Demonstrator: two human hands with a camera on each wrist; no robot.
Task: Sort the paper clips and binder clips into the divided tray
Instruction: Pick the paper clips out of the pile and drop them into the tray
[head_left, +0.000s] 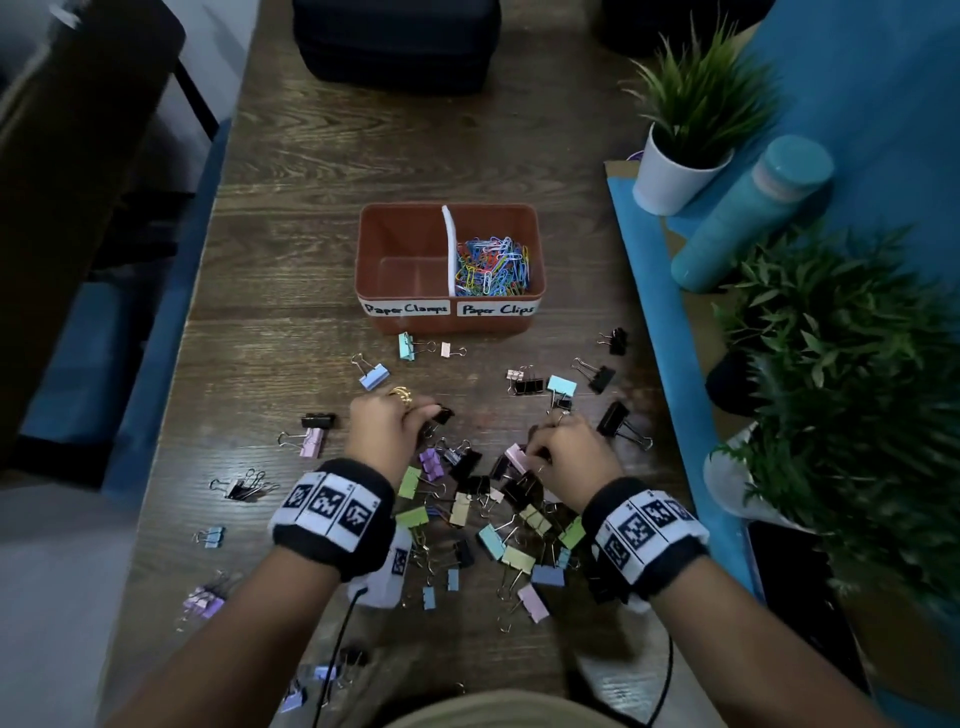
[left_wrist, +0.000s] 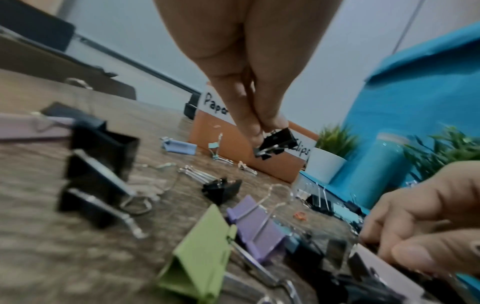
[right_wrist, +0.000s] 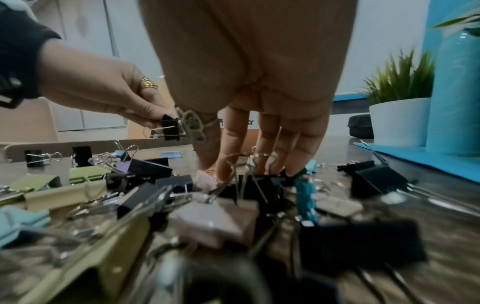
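A brown divided tray (head_left: 537, 244) stands mid-table. Its right half, labelled Paper Clips, holds coloured paper clips (head_left: 493, 262); its left half, labelled Paper Clamps, is bare. Binder clips (head_left: 498, 525) in several colours lie heaped and scattered in front of it. My left hand (head_left: 428, 415) pinches a black binder clip (left_wrist: 276, 144) just above the table, left of the heap. My right hand (head_left: 532, 454) reaches down into the heap, thumb and fingers curled on a pink binder clip (head_left: 517, 457). In the right wrist view its fingertips (right_wrist: 223, 170) touch black clips too.
A white potted plant (head_left: 675, 176), a teal bottle (head_left: 748, 213) and leafy plants (head_left: 857, 415) stand on a blue mat (head_left: 654, 291) along the right. A black case (head_left: 397, 41) sits at the far end. The table's left edge (head_left: 208, 218) drops off near stray clips.
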